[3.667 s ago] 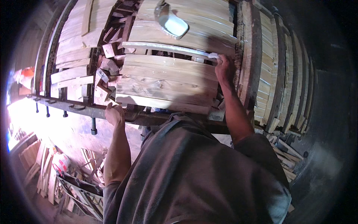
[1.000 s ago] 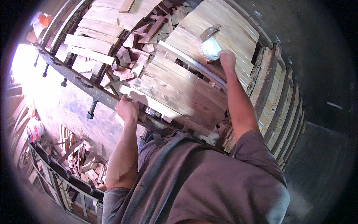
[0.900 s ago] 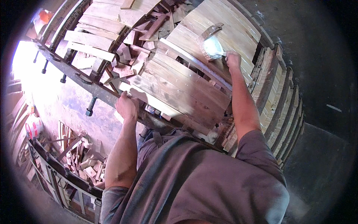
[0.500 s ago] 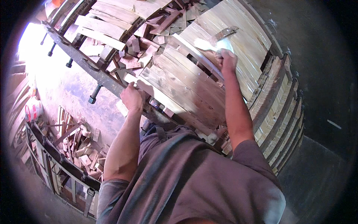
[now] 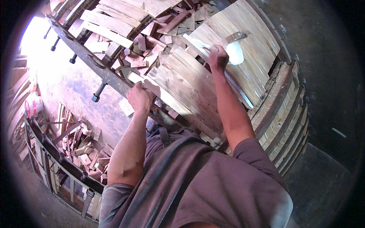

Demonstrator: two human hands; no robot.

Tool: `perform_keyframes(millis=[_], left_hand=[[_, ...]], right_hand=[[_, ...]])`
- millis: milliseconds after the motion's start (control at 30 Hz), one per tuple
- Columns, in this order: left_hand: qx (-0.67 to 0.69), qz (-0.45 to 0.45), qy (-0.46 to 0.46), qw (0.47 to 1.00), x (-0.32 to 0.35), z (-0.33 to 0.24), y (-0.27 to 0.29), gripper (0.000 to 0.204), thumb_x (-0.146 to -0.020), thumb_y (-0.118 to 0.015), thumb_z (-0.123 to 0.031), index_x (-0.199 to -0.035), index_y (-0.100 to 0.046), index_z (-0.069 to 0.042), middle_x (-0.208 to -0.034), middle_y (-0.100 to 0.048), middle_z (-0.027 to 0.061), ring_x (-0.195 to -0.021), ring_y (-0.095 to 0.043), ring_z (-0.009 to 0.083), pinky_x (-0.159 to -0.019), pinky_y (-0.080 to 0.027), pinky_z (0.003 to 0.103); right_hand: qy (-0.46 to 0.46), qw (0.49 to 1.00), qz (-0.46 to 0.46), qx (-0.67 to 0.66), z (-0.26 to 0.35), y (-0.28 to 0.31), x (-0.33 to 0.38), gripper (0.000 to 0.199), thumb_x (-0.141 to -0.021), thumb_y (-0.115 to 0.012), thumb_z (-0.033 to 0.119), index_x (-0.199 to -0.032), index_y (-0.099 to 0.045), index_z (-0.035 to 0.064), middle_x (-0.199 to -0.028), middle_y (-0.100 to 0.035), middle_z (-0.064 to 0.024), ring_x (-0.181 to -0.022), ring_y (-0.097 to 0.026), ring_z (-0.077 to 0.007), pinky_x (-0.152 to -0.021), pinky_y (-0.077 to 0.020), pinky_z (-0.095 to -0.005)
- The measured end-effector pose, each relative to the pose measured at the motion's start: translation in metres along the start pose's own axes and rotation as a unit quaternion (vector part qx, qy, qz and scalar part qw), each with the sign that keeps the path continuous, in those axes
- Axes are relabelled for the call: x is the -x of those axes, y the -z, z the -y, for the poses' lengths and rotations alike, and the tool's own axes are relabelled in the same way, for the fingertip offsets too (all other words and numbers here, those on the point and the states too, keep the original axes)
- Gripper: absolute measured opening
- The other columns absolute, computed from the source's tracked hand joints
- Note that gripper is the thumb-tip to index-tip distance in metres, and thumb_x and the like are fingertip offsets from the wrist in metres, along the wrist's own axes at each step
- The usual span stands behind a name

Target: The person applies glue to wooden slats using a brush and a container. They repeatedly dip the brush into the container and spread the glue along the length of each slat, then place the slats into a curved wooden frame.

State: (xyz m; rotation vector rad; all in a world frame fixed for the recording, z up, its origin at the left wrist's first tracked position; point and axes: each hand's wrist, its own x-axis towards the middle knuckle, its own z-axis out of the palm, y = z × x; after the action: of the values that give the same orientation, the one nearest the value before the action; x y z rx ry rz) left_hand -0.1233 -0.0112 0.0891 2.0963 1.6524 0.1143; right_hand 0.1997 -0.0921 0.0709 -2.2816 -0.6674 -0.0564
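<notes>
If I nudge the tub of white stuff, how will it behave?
The tub looks open-topped, so its white contents might spill if tipped. Resting on fairly flat boards, it would probably slide rather than roll.

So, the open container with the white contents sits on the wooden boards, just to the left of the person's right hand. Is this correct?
Not quite: the head view shows the container just to the right of the right hand. It does sit on the wooden boards.
</notes>
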Motion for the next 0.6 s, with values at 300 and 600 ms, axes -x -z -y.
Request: perform_keyframes(millis=[300,600], left_hand=[[0.008,0.023,0.017,1.0,0.001,-0.007,0.007,0.04,-0.073,-0.056,-0.015,-0.111,-0.068,-0.006,-0.088,-0.071,0.0179,-0.089,-0.066,0.0347,-0.09,-0.046,0.042],[-0.023,0.032,0.008,0.999,0.001,-0.005,0.004,0.041,-0.072,-0.059,-0.019,-0.11,-0.068,-0.006,-0.093,-0.07,0.0194,-0.093,-0.065,0.0364,-0.089,-0.047,0.044]], right_hand=[[-0.015,0.993,-0.026,0.112,-0.06,0.094,0.048,0.016,-0.088,-0.062,0.017,-0.097,-0.071,0.0088,-0.091,-0.069,-0.0154,-0.086,-0.066,-0.0339,-0.074,-0.0513,-0.0409],[0.008,0.974,-0.07,0.213,-0.083,0.165,0.046,0.018,-0.087,-0.059,0.021,-0.091,-0.068,0.006,-0.085,-0.067,-0.0176,-0.082,-0.064,-0.0379,-0.073,-0.05,-0.0446]])
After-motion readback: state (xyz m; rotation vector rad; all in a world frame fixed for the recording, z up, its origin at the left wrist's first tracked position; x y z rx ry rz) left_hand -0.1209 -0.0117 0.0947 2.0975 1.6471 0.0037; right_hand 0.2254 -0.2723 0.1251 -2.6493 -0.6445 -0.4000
